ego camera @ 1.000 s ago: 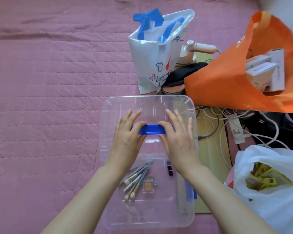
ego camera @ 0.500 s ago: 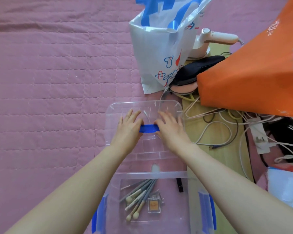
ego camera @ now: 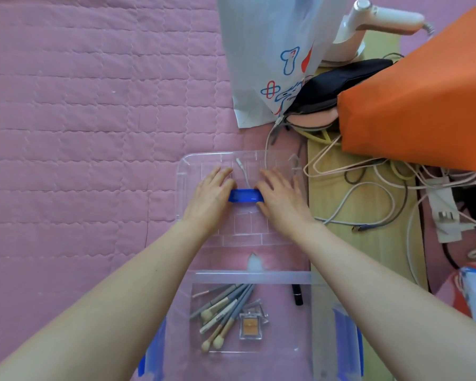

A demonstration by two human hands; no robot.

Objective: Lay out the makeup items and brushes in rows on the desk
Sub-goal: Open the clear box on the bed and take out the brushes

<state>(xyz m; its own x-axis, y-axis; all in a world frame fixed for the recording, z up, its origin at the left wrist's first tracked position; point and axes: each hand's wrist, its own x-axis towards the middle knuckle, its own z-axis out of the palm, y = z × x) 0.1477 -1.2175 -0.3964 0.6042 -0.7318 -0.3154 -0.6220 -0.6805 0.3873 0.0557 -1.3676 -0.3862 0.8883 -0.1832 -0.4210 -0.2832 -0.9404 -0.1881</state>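
Observation:
A clear lid (ego camera: 193, 171) with a blue handle (ego camera: 245, 195) lies flat on the pink quilt. My left hand (ego camera: 210, 193) and my right hand (ego camera: 282, 199) rest on it with straight fingers, thumbs against the handle's two ends. Nearer to me stands the open clear box (ego camera: 250, 276) with blue side clips. Inside it lie several grey-handled makeup brushes (ego camera: 223, 312), a small clear compact with orange powder (ego camera: 250, 327) and a black tube (ego camera: 297, 295). My forearms cross over both sides of the box.
The pink quilt (ego camera: 80, 133) spreads wide to the left. To the right are a wooden board (ego camera: 341, 243), tangled cables (ego camera: 368, 188) and a power strip (ego camera: 445, 213). A white printed bag (ego camera: 264, 50), a black pouch (ego camera: 335, 86) and an orange bag (ego camera: 423, 100) stand beyond.
Both hands carried the lid off the box and away from me, then set it on the quilt beyond it. The box's contents now lie uncovered.

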